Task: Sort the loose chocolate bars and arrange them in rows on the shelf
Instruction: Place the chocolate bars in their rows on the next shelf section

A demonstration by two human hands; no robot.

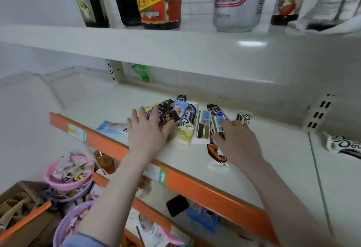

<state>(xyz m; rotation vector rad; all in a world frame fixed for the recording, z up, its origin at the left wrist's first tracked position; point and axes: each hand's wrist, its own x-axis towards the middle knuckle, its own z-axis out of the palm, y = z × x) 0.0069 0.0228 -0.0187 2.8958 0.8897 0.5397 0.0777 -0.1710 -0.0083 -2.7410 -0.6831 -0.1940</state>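
A person's left hand [147, 129] lies flat, fingers spread, on a jumbled heap of chocolate bars [172, 116] mid-shelf [254, 168]. The right hand [237, 139], fingers straight, presses a Snickers bar [216, 116]. Sorting seems just underway; next, separating brands into rows.

Dark sauce bottles [156, 0] and a patterned can [239, 2] stand above; pink baskets [68, 176] sit below.
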